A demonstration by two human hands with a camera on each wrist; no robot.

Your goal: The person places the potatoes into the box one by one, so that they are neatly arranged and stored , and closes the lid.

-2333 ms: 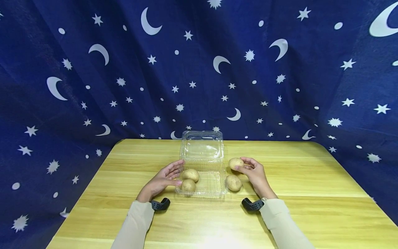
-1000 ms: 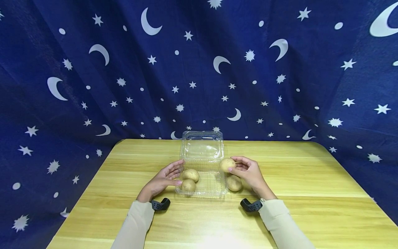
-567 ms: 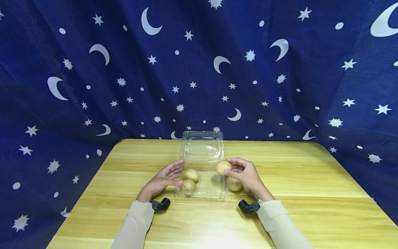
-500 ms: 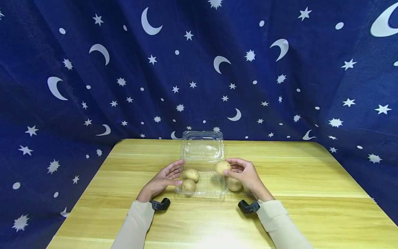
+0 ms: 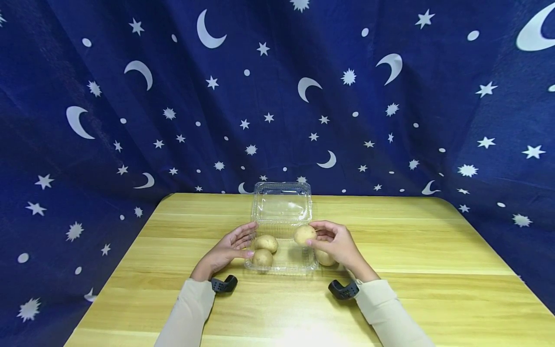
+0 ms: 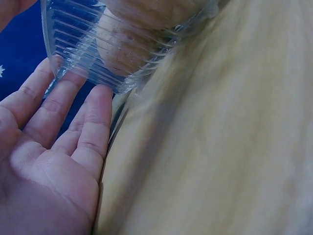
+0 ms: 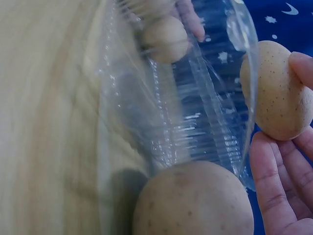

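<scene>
A clear plastic clamshell container (image 5: 291, 264) stands mid-table, its lid (image 5: 282, 201) raised at the back. Inside its left part lie two potatoes, one farther back (image 5: 266, 244) and another nearer (image 5: 262, 259). My left hand (image 5: 227, 248) touches the container's left side with fairly straight fingers (image 6: 93, 122), thumb by the front corner. My right hand (image 5: 340, 245) pinches a third potato (image 5: 305, 235) between thumb and fingertips, above the container's right part. Another potato (image 7: 193, 200) rests on the table just outside the right wall, partly hidden by my right hand in the head view.
The light wooden table (image 5: 277, 308) reaches back to a dark blue curtain (image 5: 277, 96) printed with moons and stars. Black wrist devices sit on both wrists, the left one (image 5: 224, 284) and the right one (image 5: 343, 289).
My right hand has carried its potato leftward, from beside the container to over its right part. The left hand, the container and the other potatoes stay where they were.
</scene>
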